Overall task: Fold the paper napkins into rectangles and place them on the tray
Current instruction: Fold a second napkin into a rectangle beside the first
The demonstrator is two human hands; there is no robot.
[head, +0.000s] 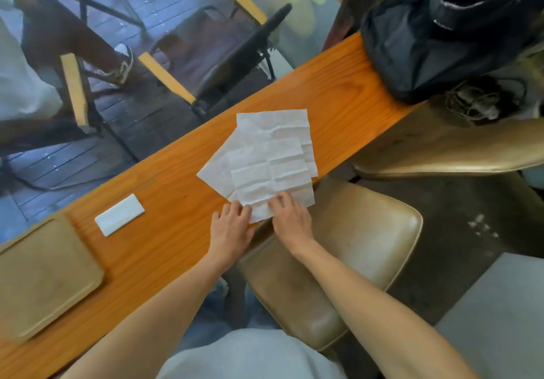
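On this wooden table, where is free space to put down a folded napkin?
The tray at the left end is bare. Bare wood also lies between the folded napkin and the left hand, and between the unfolded napkins and the black bag. It is crowded at the near edge, where both hands, the right hand too, rest on the napkins.

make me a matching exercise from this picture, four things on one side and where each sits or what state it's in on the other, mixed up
Things:
1. tray
2. folded napkin
3. unfolded napkins
4. black bag

Places or states:
A. far end of the counter
B. spread out, overlapping, under both hands
C. bare, at the near left
D. lying alone on the wood between tray and hands

Pairs: 1-C, 2-D, 3-B, 4-A
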